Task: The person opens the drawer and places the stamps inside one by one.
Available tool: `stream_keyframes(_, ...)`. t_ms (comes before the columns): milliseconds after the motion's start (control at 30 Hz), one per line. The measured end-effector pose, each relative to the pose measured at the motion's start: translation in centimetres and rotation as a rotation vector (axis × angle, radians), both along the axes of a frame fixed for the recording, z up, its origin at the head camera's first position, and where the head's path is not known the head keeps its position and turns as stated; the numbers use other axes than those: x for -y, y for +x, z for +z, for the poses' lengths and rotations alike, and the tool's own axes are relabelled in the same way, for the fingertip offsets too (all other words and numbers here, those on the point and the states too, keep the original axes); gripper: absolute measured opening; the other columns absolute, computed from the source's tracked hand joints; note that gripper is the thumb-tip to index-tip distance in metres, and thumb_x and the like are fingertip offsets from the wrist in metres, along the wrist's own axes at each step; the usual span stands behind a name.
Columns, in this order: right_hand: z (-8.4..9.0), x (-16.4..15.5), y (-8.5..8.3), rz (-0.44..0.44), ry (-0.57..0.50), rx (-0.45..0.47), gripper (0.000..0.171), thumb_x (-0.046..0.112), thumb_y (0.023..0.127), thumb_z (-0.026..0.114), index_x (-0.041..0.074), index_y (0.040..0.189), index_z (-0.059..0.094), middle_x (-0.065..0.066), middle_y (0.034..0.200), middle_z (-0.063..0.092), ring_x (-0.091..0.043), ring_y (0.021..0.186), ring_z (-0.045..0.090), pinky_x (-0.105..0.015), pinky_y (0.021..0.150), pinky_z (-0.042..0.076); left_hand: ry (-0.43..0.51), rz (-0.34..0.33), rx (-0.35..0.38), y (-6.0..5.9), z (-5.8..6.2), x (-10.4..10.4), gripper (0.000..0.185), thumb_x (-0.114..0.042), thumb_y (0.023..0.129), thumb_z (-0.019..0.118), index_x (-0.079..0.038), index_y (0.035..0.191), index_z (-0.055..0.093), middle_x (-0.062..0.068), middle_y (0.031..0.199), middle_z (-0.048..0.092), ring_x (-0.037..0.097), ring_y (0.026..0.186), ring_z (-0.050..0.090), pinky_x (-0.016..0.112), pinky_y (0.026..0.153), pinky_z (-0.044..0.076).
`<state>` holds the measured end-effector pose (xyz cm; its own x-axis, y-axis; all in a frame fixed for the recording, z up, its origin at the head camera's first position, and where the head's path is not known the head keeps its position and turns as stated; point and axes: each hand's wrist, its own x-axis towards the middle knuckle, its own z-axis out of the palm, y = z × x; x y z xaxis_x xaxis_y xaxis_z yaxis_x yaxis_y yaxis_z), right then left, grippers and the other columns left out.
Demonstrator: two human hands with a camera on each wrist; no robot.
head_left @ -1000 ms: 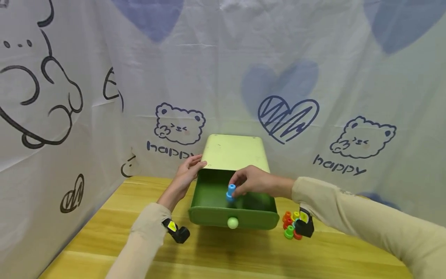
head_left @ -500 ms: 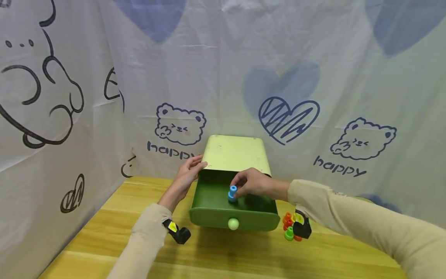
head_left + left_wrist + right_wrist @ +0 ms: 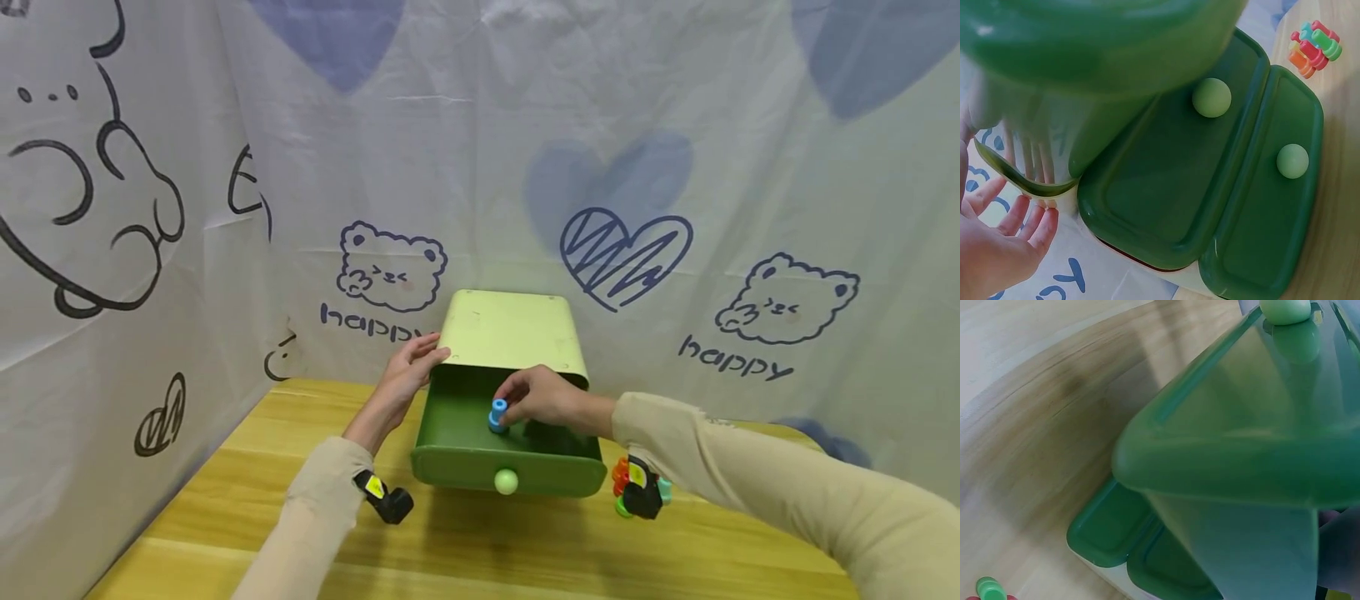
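Note:
In the head view my right hand (image 3: 540, 396) pinches a small blue stepped cylinder (image 3: 497, 416) with a hole in its top. The piece stands upright over the floor of the pulled-out green drawer (image 3: 450, 462). My left hand (image 3: 401, 379) rests against the left side of the pale yellow-green cabinet (image 3: 513, 329), thumb at the top front edge. Seen from the left wrist, the left fingers (image 3: 1041, 231) touch the cabinet's edge, extended and not curled round it. From the right wrist, the drawer (image 3: 1229, 456) hides the blue piece and most of the right hand.
Several coloured stepped pieces (image 3: 1316, 49) lie on the wooden table (image 3: 450, 550) right of the cabinet, partly behind the right wrist camera (image 3: 642, 492). Two lower drawers (image 3: 1154, 187) are closed, with round knobs (image 3: 1292, 161). A printed cloth (image 3: 480, 167) hangs behind.
My right hand has sunk very slightly with the blue cylinder in its pinch, and its forearm has shifted a little left. The left hand keeps its place on the cabinet.

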<state>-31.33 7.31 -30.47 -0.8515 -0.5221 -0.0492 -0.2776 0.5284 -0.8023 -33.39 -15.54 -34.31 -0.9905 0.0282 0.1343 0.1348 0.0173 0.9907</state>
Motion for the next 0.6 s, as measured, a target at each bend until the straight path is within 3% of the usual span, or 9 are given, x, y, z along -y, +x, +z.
stream_keyframes(467,0.8,-1.4,0.6,0.032,-0.052,0.02,0.032,-0.011,0.076,0.072,-0.01,0.106,0.063,-0.013,0.097,0.067,-0.018,0.084,0.061,-0.03,0.072,0.053,-0.001,-0.009,0.009,-0.2,-0.1,-0.5,0.058,-0.024,0.095,0.06,-0.005,0.145,0.039,0.017,0.145,0.038,0.033,0.133,0.036,0.05,0.109,0.028)
stream_keyframes(600,1.2,-1.9,1.2,0.041,-0.093,-0.028,0.029,-0.008,0.077,0.072,-0.01,0.105,0.065,-0.013,0.098,0.068,-0.018,0.085,0.062,-0.03,0.077,0.053,-0.005,0.005,0.008,-0.2,-0.1,-0.3,0.057,-0.024,0.095,0.059,-0.005,0.145,0.038,0.018,0.145,0.038,0.033,0.132,0.036,0.05,0.109,0.028)
